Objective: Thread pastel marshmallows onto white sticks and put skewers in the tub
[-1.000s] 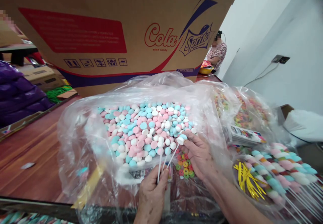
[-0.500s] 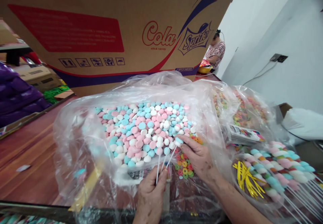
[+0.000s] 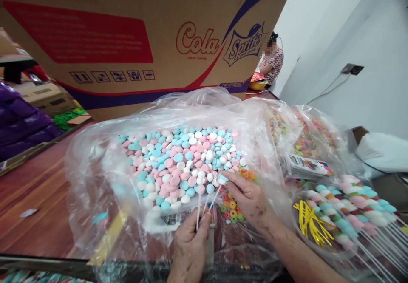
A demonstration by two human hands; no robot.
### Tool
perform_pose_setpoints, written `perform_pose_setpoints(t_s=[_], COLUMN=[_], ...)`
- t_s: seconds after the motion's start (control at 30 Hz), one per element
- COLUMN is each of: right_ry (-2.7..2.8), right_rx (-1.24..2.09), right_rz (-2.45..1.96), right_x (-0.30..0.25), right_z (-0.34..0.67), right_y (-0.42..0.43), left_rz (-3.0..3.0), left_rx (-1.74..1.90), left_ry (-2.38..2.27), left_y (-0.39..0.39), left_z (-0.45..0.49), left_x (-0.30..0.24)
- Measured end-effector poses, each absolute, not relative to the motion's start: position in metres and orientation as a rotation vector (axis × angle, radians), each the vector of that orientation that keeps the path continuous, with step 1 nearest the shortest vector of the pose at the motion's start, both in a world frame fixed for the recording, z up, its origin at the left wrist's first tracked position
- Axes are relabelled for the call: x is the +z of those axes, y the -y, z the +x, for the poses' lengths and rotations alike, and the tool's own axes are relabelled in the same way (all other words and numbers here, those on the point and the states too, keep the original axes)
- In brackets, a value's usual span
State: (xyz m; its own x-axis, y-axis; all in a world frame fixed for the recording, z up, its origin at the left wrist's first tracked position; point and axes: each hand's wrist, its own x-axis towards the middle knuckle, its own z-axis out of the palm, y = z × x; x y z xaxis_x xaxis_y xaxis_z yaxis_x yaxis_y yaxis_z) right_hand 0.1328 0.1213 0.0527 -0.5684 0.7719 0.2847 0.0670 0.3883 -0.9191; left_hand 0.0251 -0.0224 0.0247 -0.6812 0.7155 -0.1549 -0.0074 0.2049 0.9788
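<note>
In my left hand [image 3: 191, 240], three thin white sticks [image 3: 198, 215] are gripped near their lower ends and fan upward. My right hand [image 3: 250, 200] pinches a blue-and-white marshmallow [image 3: 222, 178] at the top of the rightmost stick. A pink marshmallow [image 3: 200, 188] sits at the tip of the left stick, though I cannot tell whether it is on it or behind it. Beyond both hands, a heap of pink, blue and white marshmallows [image 3: 175, 164] lies in an opened clear plastic bag [image 3: 98, 147]. Colourful gummy rings [image 3: 233, 208] lie beside my right hand.
A large cardboard box [image 3: 165, 2] stands behind the bag. At right are bagged gummy rings [image 3: 306, 134], stacked printed cards [image 3: 307, 166], yellow twist ties [image 3: 312, 225] in a clear bowl, and several finished marshmallow skewers [image 3: 366, 206]. A person [image 3: 272, 64] sits further back.
The camera view has shifted slightly. Both hands keep almost the same pose, with the right fingers still on the blue-and-white marshmallow at the stick's tip.
</note>
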Motion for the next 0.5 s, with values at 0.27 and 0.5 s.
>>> perform_pose_setpoints(t_s=[0.27,0.5], right_ry=[2.049,2.261], right_rx=[0.967,0.705], right_rz=[-0.593,-0.424], right_x=[0.049,0.045], right_z=[0.129,0.123], right_y=[-0.107,-0.084], left_rz=[0.642,0.605], left_rx=[1.557,1.618], left_ry=[-1.894,-1.82], left_y=[0.023,0.025], left_z=[0.026,0.024], left_x=[0.025,0.02])
